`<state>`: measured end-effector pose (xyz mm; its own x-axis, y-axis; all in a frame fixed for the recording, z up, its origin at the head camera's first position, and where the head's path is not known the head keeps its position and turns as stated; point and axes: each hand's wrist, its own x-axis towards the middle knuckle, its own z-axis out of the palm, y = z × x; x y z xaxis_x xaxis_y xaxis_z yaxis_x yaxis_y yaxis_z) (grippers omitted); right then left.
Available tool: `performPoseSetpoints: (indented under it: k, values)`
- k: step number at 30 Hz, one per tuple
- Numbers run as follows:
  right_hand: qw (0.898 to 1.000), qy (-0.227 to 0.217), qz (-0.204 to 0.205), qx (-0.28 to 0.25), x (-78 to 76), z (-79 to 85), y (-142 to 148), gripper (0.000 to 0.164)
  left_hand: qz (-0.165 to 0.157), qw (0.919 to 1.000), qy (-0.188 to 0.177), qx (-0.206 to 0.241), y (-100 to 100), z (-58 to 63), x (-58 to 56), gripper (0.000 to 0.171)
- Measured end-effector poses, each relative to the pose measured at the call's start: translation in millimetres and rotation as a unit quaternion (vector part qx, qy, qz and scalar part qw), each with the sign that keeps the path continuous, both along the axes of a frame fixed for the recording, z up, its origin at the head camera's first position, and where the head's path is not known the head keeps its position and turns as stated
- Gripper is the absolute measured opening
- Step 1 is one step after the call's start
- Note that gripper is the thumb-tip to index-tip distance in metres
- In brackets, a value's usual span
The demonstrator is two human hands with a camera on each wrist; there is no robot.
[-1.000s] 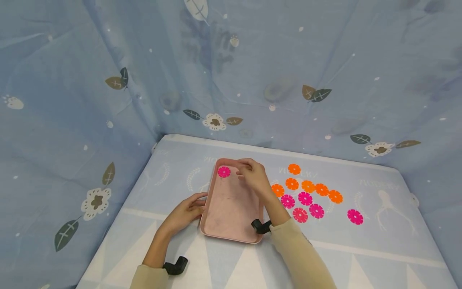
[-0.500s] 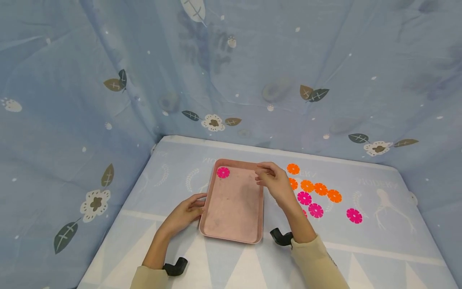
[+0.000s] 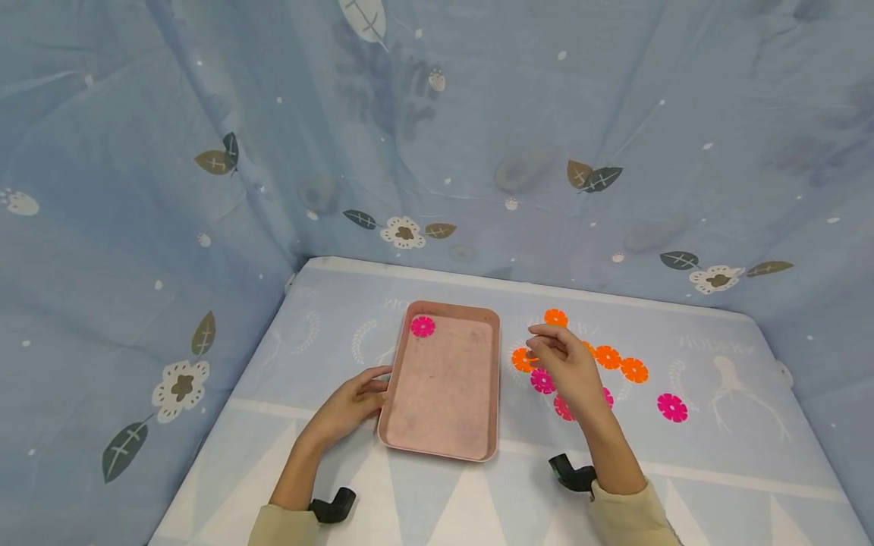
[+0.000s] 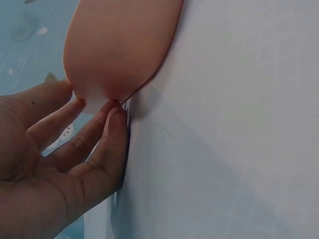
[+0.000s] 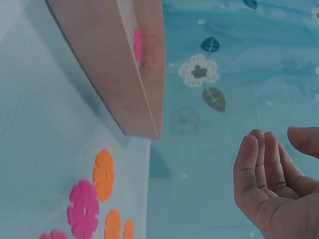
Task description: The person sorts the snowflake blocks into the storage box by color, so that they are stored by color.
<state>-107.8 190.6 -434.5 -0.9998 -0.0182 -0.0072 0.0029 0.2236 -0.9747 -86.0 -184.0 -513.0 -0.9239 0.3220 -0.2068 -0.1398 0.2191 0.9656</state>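
Head view: the right hand [image 3: 572,373] hangs empty, fingers relaxed, above orange discs [image 3: 607,362] and pink discs [image 3: 543,382] on the surface [image 3: 526,497]; the left hand [image 3: 347,408], grasping nothing, touches the tray [image 3: 440,394]. Pinching one flat disc by its edge looks surest, though neighbours crowd it and the right hand hides several.

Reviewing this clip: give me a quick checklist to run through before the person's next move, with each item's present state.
1. Pink tray flat on the table: ok.
2. Left hand touching the tray's left side: ok.
3. Right hand free to pick up: ok, holding nothing.
4. Magenta notched disc inside the tray: ok, in the far-left corner.
5. Loose notched discs all in full view: not ok, the right hand and forearm cover some.
6. Which disc is next: cannot tell.
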Motion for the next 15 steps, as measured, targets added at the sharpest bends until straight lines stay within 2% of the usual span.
performPoseSetpoints:
  k: [8, 15]
  values:
    - [0.999, 0.007, -0.021, 0.024, 14.8, 0.1, 26.4, 0.041, -0.003, 1.0000, 0.000, 0.001, -0.1, 1.0, -0.1, 0.050]
    - [0.997, 0.015, -0.044, 0.069, 24.7, -5.2, 50.2, 0.043, 0.002, 0.9999, -0.016, 0.006, -0.3, -0.1, -1.5, 0.049]
